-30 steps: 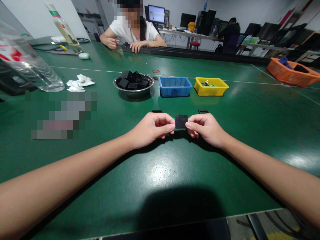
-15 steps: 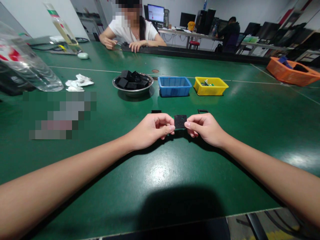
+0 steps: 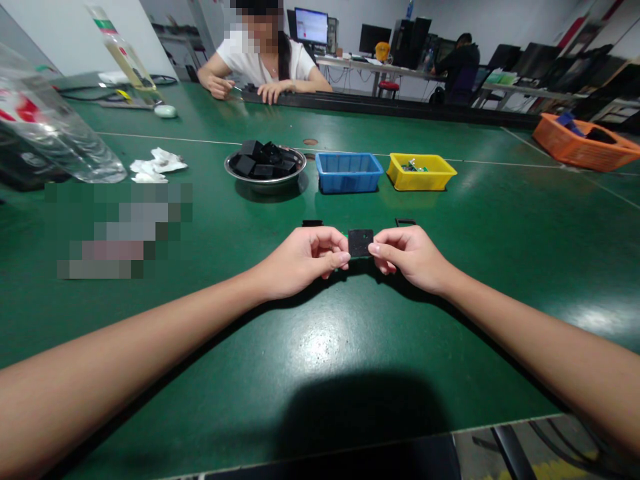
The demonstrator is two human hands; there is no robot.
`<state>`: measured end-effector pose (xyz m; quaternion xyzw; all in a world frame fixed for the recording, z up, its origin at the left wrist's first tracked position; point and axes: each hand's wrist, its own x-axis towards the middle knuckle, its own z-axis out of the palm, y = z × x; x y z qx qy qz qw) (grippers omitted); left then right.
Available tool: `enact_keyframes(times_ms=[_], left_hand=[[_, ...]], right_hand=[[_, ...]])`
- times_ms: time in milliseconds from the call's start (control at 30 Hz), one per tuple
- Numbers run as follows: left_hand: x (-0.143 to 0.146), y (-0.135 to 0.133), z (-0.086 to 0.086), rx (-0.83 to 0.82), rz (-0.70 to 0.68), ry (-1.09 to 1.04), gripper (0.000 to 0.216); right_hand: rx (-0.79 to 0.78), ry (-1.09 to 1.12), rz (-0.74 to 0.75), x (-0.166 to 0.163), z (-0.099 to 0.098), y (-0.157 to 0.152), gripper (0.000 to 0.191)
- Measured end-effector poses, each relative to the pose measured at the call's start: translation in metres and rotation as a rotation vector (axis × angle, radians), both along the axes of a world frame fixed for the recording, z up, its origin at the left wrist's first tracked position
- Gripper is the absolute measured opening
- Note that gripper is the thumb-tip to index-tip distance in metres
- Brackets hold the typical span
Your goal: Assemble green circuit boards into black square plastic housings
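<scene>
A small flat black square plate (image 3: 361, 243) with a couple of tiny holes is held up between my two hands, just above the green table (image 3: 320, 327). My left hand (image 3: 313, 259) pinches its left edge between thumb and fingers. At the opposite edge, my right hand (image 3: 410, 255) grips it the same way. A sliver of green shows beside the plate near the left fingertips; what it belongs to is hidden. Behind my left hand lies a black piece (image 3: 313, 223), mostly covered. A thin black frame (image 3: 405, 221) lies behind my right hand.
Beyond my hands stand a metal bowl (image 3: 267, 187) of black boxes, a blue bin (image 3: 349, 175) and a yellow bin (image 3: 425, 179) with small green parts. An orange basket (image 3: 575, 150) is far right. Bottles (image 3: 65, 127) and crumpled tissue (image 3: 157, 163) are left. A person (image 3: 270, 67) sits opposite.
</scene>
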<state>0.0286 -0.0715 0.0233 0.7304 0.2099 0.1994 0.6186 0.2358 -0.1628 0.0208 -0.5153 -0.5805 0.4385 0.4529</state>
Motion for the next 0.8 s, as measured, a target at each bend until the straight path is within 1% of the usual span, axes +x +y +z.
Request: enact_keyframes(times_ms=[267, 533, 800], left_hand=[[0.0011, -0.0006, 0.0005, -0.014, 0.005, 0.012, 0.032], [0.0016, 0.0, 0.0, -0.029, 0.012, 0.013, 0.022], [0.0004, 0.0008, -0.0004, -0.039, -0.011, -0.009, 0.018]], right_hand=[[-0.001, -0.003, -0.009, -0.0005, -0.0007, 0.0009, 0.048], [-0.009, -0.019, 0.013, -0.0014, 0.0006, -0.0002, 0.048], [0.014, 0.007, 0.002, -0.0018, -0.0003, -0.0006, 0.045]])
